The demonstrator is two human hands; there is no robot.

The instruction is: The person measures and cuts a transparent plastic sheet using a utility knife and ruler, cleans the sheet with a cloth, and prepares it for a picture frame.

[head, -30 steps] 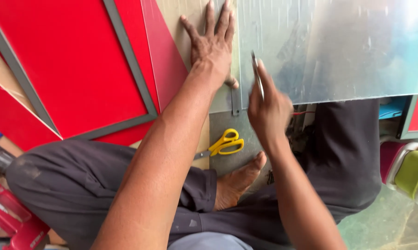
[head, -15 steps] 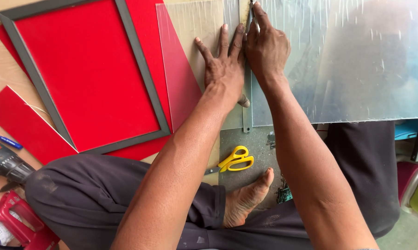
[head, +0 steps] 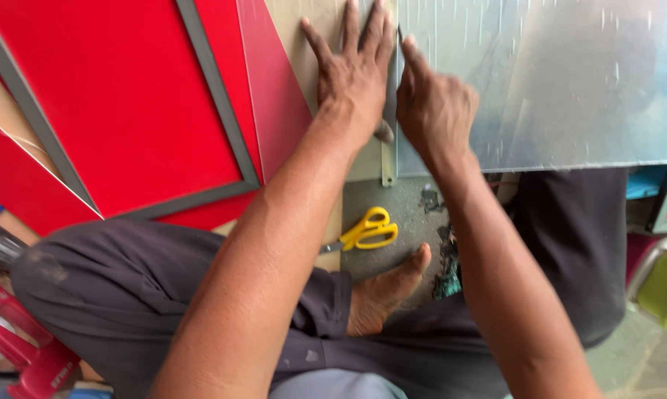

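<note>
My left hand [head: 356,70] lies flat with fingers spread on a pale board, pressing down a metal ruler [head: 387,159] whose end sticks out below my thumb. Right beside it, my right hand [head: 431,100] grips a thin cutting tool [head: 400,33], its tip against the ruler's edge on a large shiny clear sheet [head: 555,89]. Most of the tool is hidden inside my fist.
A red panel with a grey frame [head: 119,103] lies at the left, with a red strip [head: 19,185] beside it. Yellow-handled scissors [head: 367,230] rest on the floor by my bare foot [head: 385,292]. A red tool [head: 23,347] sits at the bottom left.
My right hand moved up along the ruler to the sheet's far part, then drew back down toward me beside the left hand. The left hand stayed pressed flat.
</note>
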